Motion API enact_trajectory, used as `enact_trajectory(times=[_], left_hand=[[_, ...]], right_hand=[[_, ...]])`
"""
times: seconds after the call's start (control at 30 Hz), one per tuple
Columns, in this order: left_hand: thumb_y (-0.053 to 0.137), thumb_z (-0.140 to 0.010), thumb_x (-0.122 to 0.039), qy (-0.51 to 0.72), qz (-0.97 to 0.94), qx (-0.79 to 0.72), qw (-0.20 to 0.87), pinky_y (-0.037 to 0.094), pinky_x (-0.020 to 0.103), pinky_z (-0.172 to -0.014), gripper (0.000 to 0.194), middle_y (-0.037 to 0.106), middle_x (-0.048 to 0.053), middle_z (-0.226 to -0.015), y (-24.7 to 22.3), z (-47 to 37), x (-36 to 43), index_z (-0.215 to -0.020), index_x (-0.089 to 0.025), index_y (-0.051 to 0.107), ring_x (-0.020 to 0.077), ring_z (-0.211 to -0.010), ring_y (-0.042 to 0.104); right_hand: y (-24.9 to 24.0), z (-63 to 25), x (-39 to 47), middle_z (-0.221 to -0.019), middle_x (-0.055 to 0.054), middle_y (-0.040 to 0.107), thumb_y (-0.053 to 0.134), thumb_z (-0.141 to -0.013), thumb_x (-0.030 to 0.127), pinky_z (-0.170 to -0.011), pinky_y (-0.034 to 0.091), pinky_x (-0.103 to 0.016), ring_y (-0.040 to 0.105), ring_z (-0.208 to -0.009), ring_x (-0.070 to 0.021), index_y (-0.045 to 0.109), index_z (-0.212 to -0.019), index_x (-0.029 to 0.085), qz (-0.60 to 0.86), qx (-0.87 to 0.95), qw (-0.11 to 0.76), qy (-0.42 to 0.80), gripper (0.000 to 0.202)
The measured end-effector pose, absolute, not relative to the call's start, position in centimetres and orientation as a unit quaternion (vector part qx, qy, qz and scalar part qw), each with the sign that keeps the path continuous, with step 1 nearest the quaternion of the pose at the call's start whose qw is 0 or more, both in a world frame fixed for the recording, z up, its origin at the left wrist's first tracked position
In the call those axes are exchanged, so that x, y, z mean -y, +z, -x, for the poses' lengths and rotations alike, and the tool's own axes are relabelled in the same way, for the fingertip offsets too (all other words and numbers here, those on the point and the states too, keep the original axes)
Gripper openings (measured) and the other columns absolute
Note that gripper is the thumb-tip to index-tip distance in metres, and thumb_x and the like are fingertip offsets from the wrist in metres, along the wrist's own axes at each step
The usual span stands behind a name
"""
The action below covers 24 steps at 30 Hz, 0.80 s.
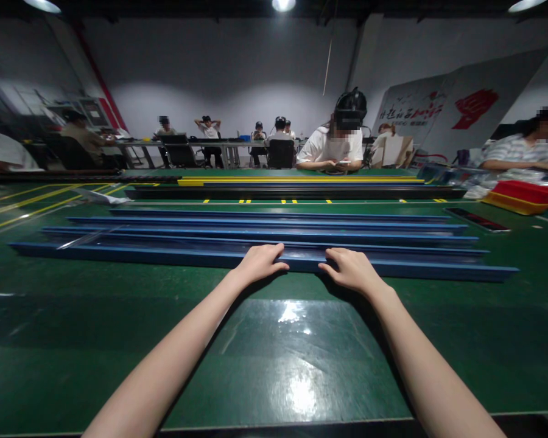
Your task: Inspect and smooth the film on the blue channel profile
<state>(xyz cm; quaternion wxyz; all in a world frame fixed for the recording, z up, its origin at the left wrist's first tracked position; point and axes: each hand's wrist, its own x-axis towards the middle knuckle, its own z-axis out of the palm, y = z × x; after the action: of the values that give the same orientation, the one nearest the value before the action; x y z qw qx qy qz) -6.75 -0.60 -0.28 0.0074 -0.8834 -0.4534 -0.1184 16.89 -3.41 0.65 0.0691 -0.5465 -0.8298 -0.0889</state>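
Observation:
Several long blue channel strips lie side by side across the green table in front of me. My left hand (259, 263) is closed on the front wall of the nearest blue channel strip (141, 255), left of its middle, with the thumb in front and the fingers over the top edge. A short way to the right, my right hand (351, 267) grips the same strip in the same way. The fingertips of both hands are partly hidden behind the wall. Across the strips' left part lies a clear, shiny band (89, 237).
Behind the blue strips lie a black strip (301, 193) and a yellow strip (256, 180). A phone (477, 220) and stacked red and yellow trays (525, 196) are on the right of the green table (201, 353). A person (333, 143) sits opposite; others sit farther back.

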Motion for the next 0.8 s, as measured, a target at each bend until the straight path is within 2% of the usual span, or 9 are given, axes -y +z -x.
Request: enact_trajectory(times=[0.27,0.47,0.8], left_hand=[[0.052,-0.079,-0.047,-0.12,0.887,0.446,0.016,0.04,0.025,-0.064,0.028,0.064,0.002,-0.089,-0.4,6.8,0.5,-0.087,-0.021,0.047,0.02,-0.083,0.061],[0.053,-0.079,-0.047,-0.118,0.884,0.453,0.014,0.04,0.025,-0.063,0.028,0.064,0.002,-0.088,-0.4,6.7,0.4,-0.087,-0.021,0.046,0.0197,-0.081,0.061],[0.053,-0.078,-0.048,-0.118,0.88,0.46,0.014,0.039,0.024,-0.061,0.029,0.064,0.002,-0.086,-0.5,6.7,0.4,-0.086,-0.021,0.047,0.0195,-0.08,0.06]], right_hand=[[-0.4,-15.6,3.1,-0.1,-0.008,0.063,0.035,-0.088,0.04,-0.062,0.032,-0.024,0.058,-0.086,-0.0185,0.054,-0.1,0.019,0.507,0.854,0.071,-0.095,0.031],[-0.5,-15.4,3.1,-0.09,-0.007,0.064,0.033,-0.09,0.037,-0.059,0.029,-0.024,0.058,-0.08,-0.017,0.054,-0.094,0.019,0.505,0.854,0.074,-0.102,0.028],[-0.6,-15.4,2.8,-0.087,-0.006,0.064,0.038,-0.089,0.034,-0.057,0.027,-0.024,0.058,-0.075,-0.0157,0.053,-0.087,0.018,0.51,0.851,0.082,-0.095,0.022]])
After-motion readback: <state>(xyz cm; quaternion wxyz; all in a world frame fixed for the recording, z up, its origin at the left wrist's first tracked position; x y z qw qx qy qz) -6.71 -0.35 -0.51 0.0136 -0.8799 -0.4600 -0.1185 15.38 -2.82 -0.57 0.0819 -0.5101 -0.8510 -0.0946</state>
